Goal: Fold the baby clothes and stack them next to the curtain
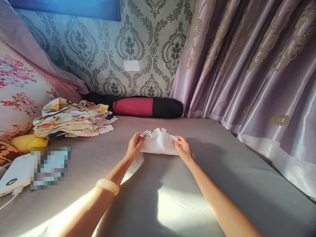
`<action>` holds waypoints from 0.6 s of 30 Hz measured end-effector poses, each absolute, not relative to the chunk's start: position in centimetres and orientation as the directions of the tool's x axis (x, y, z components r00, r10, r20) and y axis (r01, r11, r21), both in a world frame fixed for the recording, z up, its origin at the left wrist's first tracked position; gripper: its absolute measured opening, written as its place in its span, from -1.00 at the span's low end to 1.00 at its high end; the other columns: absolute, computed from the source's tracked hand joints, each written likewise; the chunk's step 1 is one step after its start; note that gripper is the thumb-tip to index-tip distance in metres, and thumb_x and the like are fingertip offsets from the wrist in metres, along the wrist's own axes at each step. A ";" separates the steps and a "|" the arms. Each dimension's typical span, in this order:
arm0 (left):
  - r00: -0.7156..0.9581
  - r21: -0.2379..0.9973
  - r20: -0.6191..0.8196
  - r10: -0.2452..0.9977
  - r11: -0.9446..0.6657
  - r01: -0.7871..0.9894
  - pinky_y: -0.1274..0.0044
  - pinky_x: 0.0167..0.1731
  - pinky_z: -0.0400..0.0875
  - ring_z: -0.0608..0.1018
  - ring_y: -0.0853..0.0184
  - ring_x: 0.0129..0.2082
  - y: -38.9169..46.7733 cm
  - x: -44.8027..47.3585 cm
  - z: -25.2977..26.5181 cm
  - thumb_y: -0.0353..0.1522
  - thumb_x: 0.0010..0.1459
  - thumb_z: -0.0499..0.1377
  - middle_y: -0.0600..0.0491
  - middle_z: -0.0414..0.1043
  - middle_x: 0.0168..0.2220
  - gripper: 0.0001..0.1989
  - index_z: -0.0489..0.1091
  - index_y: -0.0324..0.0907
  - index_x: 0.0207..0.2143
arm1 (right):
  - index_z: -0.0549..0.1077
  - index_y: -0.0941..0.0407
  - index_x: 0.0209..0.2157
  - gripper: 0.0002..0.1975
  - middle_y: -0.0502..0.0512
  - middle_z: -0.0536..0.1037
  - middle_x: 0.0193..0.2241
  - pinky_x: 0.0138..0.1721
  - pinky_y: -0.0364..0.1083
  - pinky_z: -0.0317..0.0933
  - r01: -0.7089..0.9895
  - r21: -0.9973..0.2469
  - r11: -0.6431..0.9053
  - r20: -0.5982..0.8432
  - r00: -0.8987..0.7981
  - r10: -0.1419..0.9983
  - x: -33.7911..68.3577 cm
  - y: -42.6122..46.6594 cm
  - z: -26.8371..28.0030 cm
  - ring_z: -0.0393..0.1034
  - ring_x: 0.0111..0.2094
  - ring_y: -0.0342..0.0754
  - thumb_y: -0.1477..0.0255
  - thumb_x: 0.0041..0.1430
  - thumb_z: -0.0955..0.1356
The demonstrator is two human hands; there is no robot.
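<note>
Between my hands a small white cloth piece with a ruffled, gathered upper edge is stretched out, its lower part near the grey sheet. I cannot make out what kind of garment or bag it is. My left hand pinches its left upper corner, with a pale bangle on that forearm. At the opposite corner, my right hand grips the edge between thumb and fingers.
To the left lie a pile of folded printed cloths, a yellow item, a white power bank with a cable, and a blurred packet. A black-and-pink rolled bag rests along the wall. Purple curtains hang on the right.
</note>
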State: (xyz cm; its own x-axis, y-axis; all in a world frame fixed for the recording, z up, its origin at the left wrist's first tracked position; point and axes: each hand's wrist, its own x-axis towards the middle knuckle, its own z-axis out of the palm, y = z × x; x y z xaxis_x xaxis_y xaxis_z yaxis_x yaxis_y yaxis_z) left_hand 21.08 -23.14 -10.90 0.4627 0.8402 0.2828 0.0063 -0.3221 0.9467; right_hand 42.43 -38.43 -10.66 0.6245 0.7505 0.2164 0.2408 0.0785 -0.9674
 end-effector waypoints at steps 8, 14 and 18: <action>0.488 0.772 0.318 0.813 -0.521 0.365 0.35 -0.08 0.40 0.55 0.21 -0.14 -21.9 21.9 -12.7 -0.43 0.10 0.00 -0.07 0.53 -0.10 -0.48 0.22 -0.13 0.15 | 0.33 0.05 0.06 -0.48 0.15 0.54 -0.07 0.06 0.05 0.29 0.523 -0.848 -0.085 0.263 0.554 0.790 43.4 -37.7 -12.8 0.44 0.02 0.02 0.53 0.00 0.25; 0.608 0.507 0.370 0.702 -0.701 0.502 0.27 0.02 0.33 0.46 0.14 0.05 -22.6 21.6 -12.9 -0.43 0.19 -0.09 -0.23 0.43 0.03 -0.37 -0.06 -0.28 0.33 | -0.03 0.14 0.35 -0.29 0.25 0.33 0.21 0.19 0.04 0.13 0.794 -0.572 -0.204 0.273 0.419 0.866 42.8 -38.9 -12.2 0.25 0.19 0.01 0.53 0.16 0.19; 0.636 0.290 0.315 0.704 -0.710 0.642 0.23 0.10 0.24 0.37 0.10 0.16 -23.3 21.6 -12.4 -0.42 0.27 -0.11 -0.19 0.39 0.11 -0.57 0.25 -0.19 0.16 | 0.13 0.16 0.29 -0.45 0.25 0.20 0.29 0.27 0.10 -0.04 0.875 -0.331 -0.352 0.178 0.425 0.888 42.6 -39.4 -11.8 0.04 0.30 0.07 0.46 0.27 0.15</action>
